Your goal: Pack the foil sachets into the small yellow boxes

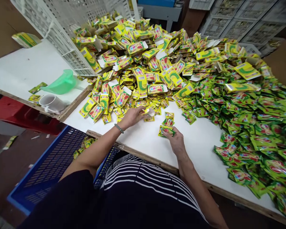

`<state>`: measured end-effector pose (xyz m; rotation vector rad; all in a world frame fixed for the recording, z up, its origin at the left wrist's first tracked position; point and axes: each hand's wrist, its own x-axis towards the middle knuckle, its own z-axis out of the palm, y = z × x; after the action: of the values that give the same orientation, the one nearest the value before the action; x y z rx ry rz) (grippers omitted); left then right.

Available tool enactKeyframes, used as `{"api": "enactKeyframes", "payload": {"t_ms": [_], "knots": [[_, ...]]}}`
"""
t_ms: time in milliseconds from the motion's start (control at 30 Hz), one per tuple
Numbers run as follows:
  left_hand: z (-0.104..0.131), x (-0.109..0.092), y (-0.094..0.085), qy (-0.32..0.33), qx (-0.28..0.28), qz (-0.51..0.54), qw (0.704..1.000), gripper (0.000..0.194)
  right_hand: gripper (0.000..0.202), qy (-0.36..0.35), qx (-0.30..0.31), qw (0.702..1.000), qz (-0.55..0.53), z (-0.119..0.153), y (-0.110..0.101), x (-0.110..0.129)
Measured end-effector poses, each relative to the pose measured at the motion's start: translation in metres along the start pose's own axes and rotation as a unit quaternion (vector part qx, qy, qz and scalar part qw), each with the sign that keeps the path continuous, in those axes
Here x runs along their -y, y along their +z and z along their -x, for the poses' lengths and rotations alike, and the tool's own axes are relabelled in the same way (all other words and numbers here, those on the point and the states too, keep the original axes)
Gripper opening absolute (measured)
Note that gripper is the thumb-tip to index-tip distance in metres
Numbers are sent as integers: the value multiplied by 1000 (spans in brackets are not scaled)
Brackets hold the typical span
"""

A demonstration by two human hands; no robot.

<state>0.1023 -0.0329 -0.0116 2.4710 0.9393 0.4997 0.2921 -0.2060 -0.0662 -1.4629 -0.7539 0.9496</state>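
Observation:
My left hand (133, 117), with a beaded bracelet on its wrist, is closed on a small yellow box (147, 112) whose pale flap stands open to the right. My right hand (175, 140) pinches a green and yellow sachet (166, 130) just above the white table (193, 140). Beyond that sachet, two or so small packets (169, 117) lie in a short column. Behind both hands spreads a heap of yellow boxes (140, 84), mixed with small yellow packets. Many green sachets (264, 140) are piled along the right side.
A white plastic crate (62, 35) lies tipped at the upper left. Near it are a green scoop (62, 83) and a white cup (51, 103). A blue crate (52, 165) with packets stands below the wooden table edge. Stacked crates (243, 19) stand at the back right.

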Motion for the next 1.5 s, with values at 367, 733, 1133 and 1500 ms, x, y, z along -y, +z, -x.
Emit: {"api": "enactKeyframes", "payload": {"t_ms": [367,733,1133,1500], "knots": [[45,-49,33,-186,35,513,837,47,36,-38,171,970,170,-31,-9,60],[50,-63,38,-164,143,508,834,41,29,-104,143,956,233,-28,4,58],[69,-64,39,-231,186,595,747,38,22,-134,184,930,289,-6,10,50],[77,-55,30,-197,159,489,835,36,24,-236,309,775,499,-13,31,63]]}}
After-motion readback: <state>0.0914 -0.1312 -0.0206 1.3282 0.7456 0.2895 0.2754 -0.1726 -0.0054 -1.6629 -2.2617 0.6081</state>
